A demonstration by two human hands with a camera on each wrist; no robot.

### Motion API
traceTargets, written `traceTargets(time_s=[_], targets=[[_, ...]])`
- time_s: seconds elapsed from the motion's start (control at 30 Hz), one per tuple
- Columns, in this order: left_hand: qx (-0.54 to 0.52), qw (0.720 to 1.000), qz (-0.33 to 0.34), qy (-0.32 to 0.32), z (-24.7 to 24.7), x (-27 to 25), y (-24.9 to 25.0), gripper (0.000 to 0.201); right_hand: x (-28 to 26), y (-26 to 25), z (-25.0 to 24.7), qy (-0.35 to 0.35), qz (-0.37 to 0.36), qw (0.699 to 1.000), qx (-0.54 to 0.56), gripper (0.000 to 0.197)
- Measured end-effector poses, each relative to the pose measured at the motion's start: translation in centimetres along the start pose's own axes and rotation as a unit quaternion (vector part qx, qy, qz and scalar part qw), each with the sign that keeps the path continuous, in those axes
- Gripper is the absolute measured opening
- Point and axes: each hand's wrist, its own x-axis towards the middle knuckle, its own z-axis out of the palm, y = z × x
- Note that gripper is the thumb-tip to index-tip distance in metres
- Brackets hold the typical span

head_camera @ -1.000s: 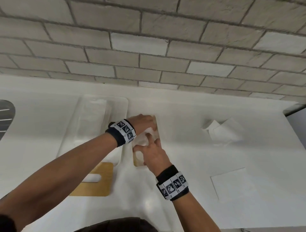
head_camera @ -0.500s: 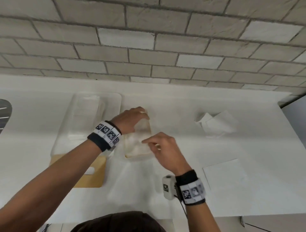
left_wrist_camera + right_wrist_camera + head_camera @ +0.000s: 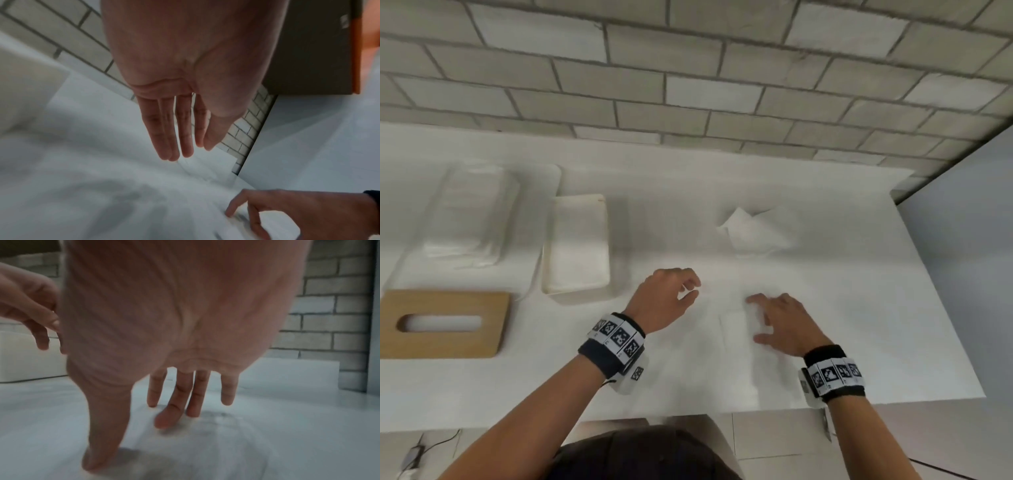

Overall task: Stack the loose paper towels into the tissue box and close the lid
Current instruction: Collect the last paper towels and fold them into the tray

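Note:
The white tissue box [image 3: 582, 294] stands open at the left of the counter, with flat paper towels [image 3: 578, 246] inside. Its wooden slotted lid [image 3: 445, 323] lies flat near the front left. A crumpled paper towel [image 3: 753, 233] sits at the back right. A flat paper towel [image 3: 732, 359], faint against the counter, lies near the front under my hands. My right hand [image 3: 756, 318] [image 3: 164, 426] spreads straight fingers, fingertips touching it. My left hand [image 3: 690, 289] [image 3: 185, 151] hovers just left of it, fingers relaxed, holding nothing.
A clear plastic wrapper [image 3: 469, 219] holding more towels lies left of the box. A brick wall [image 3: 688, 85] backs the white counter [image 3: 859, 274]. The counter's right edge borders a grey panel [image 3: 962, 257]; its front edge runs just behind my wrists.
Both hands have left the tissue box and moved right and toward the front edge, over the flat towel. The head view has swung right with them.

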Motion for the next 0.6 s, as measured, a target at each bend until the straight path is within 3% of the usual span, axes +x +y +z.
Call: traceTargets(time_s=[0.1, 0.2, 0.27, 0.37, 0.47, 0.53, 0.6], targets=[[-0.033, 0.999, -0.034, -0.011, 2.6, -0.1, 0.2, 0.011, 0.4, 0.3, 0.6, 0.016, -0.015, 1.0, 0.004, 0.037], [-0.09, 0.994, -0.06, -0.007, 3.9, 0.1, 0.5, 0.027, 1.3, 0.5, 0.7, 0.02, -0.037, 0.994, 0.102, 0.026], [-0.131, 0.988, -0.086, -0.001, 4.4, 0.2, 0.8, 0.04, 1.9, 0.2, 0.6, 0.024, -0.053, 0.981, 0.185, 0.03], [-0.164, 0.978, -0.129, -0.006, 5.2, 0.6, 1.1, 0.073, 2.5, -0.7, -0.4, 0.042, -0.058, 0.958, 0.277, 0.037], [-0.227, 0.959, -0.171, 0.017, 5.2, 1.5, 1.7, 0.114, 2.5, -2.4, -2.4, 0.078, -0.091, 0.908, 0.401, 0.025], [-0.321, 0.927, -0.185, 0.061, 4.6, 2.4, 2.2, 0.109, 2.3, -3.6, -4.6, 0.081, -0.122, 0.855, 0.497, 0.014], [-0.392, 0.896, -0.182, 0.105, 3.9, 3.3, 2.4, 0.076, 3.0, -4.1, -7.0, 0.061, -0.158, 0.824, 0.541, 0.012]])
